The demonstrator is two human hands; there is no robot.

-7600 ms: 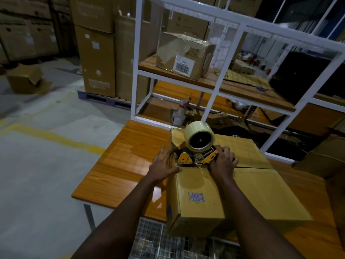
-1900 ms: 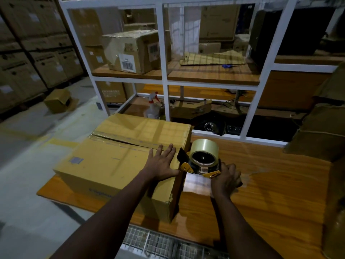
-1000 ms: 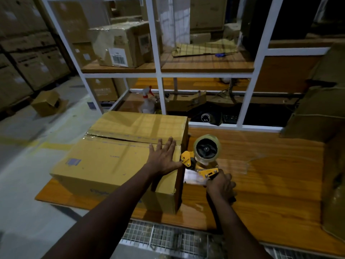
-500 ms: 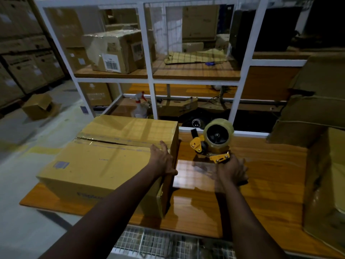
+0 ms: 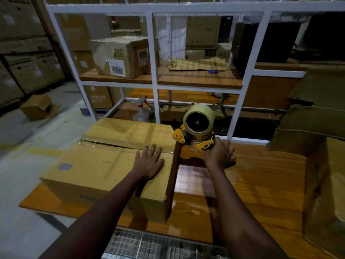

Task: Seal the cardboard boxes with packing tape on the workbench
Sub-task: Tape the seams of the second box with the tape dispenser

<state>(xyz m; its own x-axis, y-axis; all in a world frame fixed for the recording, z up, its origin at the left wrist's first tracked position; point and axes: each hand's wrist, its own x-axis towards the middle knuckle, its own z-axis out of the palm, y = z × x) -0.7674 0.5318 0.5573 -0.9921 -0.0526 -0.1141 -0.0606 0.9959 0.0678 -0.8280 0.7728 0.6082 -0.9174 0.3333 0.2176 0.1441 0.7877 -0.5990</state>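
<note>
With my left grip (image 5: 149, 163) spread flat on the cardboard box (image 5: 97, 165) at the left end of the surface (image 5: 261, 184) and my right grip (image 5: 218, 156) wrapped round the handle of the tape dispenser (image 5: 198, 126) at the box's right edge, I judge the box stiff yet light, best pinned beside its seam.

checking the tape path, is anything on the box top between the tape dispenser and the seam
Yes: the left hand lies flat on the cardboard box, its fingertips reaching the seam right beside the tape dispenser, which the right hand grips. Nothing else visible lies on the seam.
</note>
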